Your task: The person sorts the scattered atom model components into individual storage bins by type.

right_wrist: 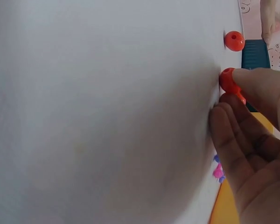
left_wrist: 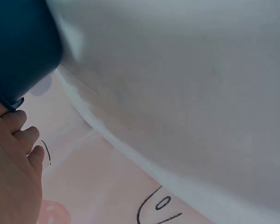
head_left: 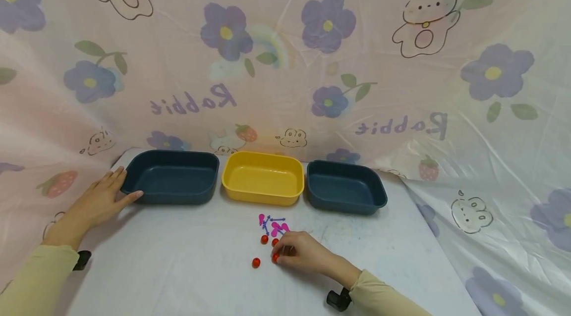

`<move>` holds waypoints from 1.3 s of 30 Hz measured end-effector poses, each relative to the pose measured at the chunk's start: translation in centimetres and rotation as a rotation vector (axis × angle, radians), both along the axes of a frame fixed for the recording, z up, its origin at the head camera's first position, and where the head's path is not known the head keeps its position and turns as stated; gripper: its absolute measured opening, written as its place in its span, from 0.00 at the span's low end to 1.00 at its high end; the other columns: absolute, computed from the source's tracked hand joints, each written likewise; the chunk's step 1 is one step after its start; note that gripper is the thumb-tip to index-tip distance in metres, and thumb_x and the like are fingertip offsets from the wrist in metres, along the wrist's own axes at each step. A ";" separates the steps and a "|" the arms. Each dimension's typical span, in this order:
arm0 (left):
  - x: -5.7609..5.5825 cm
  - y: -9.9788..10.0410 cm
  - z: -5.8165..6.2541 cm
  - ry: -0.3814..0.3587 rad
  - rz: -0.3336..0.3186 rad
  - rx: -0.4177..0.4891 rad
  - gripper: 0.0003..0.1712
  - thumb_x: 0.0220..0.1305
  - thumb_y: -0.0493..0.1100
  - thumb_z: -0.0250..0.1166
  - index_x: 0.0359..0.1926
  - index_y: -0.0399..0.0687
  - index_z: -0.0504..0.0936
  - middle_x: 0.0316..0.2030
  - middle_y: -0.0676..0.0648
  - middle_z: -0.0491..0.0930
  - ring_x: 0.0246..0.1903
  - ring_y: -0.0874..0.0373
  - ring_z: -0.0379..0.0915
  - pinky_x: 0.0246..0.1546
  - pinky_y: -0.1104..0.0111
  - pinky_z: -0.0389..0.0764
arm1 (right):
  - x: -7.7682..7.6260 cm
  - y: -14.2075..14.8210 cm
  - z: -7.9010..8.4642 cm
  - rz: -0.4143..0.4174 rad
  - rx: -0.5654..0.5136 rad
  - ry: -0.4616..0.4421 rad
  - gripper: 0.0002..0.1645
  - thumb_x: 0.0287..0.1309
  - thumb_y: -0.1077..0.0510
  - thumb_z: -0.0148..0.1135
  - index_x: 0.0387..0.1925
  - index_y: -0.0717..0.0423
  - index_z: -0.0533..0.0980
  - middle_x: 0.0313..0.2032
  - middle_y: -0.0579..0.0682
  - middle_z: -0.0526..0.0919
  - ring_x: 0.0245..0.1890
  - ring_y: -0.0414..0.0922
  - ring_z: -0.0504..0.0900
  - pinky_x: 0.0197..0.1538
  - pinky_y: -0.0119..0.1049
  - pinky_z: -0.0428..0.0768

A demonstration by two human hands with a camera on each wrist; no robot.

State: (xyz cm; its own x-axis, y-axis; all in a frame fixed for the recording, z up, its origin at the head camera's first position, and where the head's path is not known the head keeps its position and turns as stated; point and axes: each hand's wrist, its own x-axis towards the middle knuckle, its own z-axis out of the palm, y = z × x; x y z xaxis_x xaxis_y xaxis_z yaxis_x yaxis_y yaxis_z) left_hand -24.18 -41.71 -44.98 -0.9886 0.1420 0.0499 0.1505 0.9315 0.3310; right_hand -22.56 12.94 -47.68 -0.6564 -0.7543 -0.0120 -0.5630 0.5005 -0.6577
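My left hand [head_left: 99, 199] rests against the left corner of a dark blue tray [head_left: 174, 197], fingers along its outer side and thumb at the front. In the left wrist view, the fingertips touch the rim of that tray [left_wrist: 23, 51]. Near the middle of the table, my right hand [head_left: 308, 255] pinches a red bead [right_wrist: 227, 80] between thumb and fingers, low at the tabletop. Other red beads lie close by: one to the left [head_left: 256, 262], one further back [head_left: 264, 239], and one partly hidden by the fingers [head_left: 274, 242].
Behind the beads lie several small pink pieces [head_left: 261, 219] and purple-blue sticks [head_left: 277, 219]. A yellow tray [head_left: 263, 198] stands in the middle of the row, with another dark blue tray [head_left: 343, 205] on its right. A patterned curtain [head_left: 285, 73] hangs behind the white table [head_left: 178, 256].
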 end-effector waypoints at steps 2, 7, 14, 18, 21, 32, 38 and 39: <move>0.1 0.0 0.0 0.000 0.001 0.007 0.55 0.80 0.64 0.51 0.76 0.16 0.43 0.76 0.17 0.39 0.75 0.20 0.30 0.72 0.28 0.41 | 0.0 -0.1 0.0 0.005 0.005 0.004 0.07 0.65 0.60 0.72 0.44 0.47 0.87 0.39 0.36 0.86 0.37 0.30 0.78 0.43 0.24 0.83; 0.1 -0.3 -0.3 -0.005 0.005 0.017 0.56 0.80 0.64 0.51 0.76 0.16 0.41 0.76 0.17 0.39 0.76 0.21 0.28 0.73 0.29 0.39 | 0.0 -0.2 0.0 0.001 0.018 -0.005 0.06 0.66 0.57 0.72 0.44 0.45 0.87 0.39 0.36 0.86 0.37 0.30 0.78 0.44 0.24 0.82; 0.4 -0.5 -0.5 -0.017 -0.003 0.033 0.57 0.79 0.64 0.52 0.76 0.16 0.41 0.76 0.17 0.38 0.76 0.21 0.27 0.73 0.30 0.36 | 0.2 -0.3 0.2 -0.013 0.005 -0.038 0.06 0.65 0.58 0.72 0.43 0.46 0.87 0.37 0.34 0.85 0.35 0.30 0.77 0.42 0.25 0.83; 0.5 -0.5 -0.6 -0.017 -0.002 0.028 0.57 0.79 0.64 0.52 0.76 0.16 0.42 0.75 0.16 0.40 0.75 0.20 0.29 0.73 0.29 0.38 | 0.1 -0.3 0.4 -0.005 -0.032 -0.032 0.07 0.65 0.59 0.72 0.44 0.48 0.86 0.38 0.37 0.86 0.35 0.29 0.78 0.42 0.25 0.83; 0.4 -0.6 -0.6 -0.007 -0.003 0.016 0.56 0.79 0.64 0.52 0.75 0.15 0.43 0.75 0.16 0.41 0.75 0.20 0.30 0.73 0.29 0.38 | -0.2 -0.6 0.8 -0.006 -0.084 -0.018 0.08 0.65 0.59 0.72 0.45 0.50 0.86 0.39 0.40 0.87 0.36 0.30 0.79 0.44 0.25 0.84; -0.1 -0.3 0.1 -0.009 -0.018 -0.006 0.56 0.79 0.64 0.52 0.75 0.15 0.44 0.75 0.16 0.41 0.75 0.19 0.31 0.72 0.28 0.41 | -2.5 -4.1 2.9 -0.039 -0.289 0.071 0.10 0.66 0.62 0.71 0.48 0.54 0.85 0.41 0.44 0.88 0.38 0.35 0.82 0.47 0.30 0.87; 0.0 0.0 0.4 -0.025 -0.018 -0.009 0.57 0.78 0.65 0.53 0.75 0.15 0.44 0.75 0.16 0.41 0.75 0.19 0.31 0.72 0.28 0.42 | -4.0 -6.6 4.1 -0.095 -0.307 0.058 0.11 0.68 0.58 0.70 0.50 0.52 0.85 0.43 0.41 0.87 0.40 0.35 0.83 0.49 0.29 0.86; 0.0 0.1 0.4 -0.029 -0.016 -0.007 0.57 0.78 0.65 0.53 0.75 0.15 0.44 0.75 0.17 0.41 0.75 0.19 0.31 0.72 0.27 0.42 | -4.2 -7.0 4.2 -0.101 -0.312 0.061 0.11 0.68 0.58 0.70 0.50 0.53 0.85 0.43 0.41 0.87 0.40 0.36 0.83 0.50 0.29 0.86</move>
State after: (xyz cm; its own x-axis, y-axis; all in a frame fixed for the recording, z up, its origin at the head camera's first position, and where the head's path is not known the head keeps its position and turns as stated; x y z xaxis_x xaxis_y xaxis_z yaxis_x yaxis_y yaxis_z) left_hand -24.18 -41.59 -44.53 -0.9872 0.1582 0.0203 0.1560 0.9314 0.3289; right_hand -26.80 5.95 -43.50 -0.7207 -0.6463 0.2508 -0.5636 0.3356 -0.7548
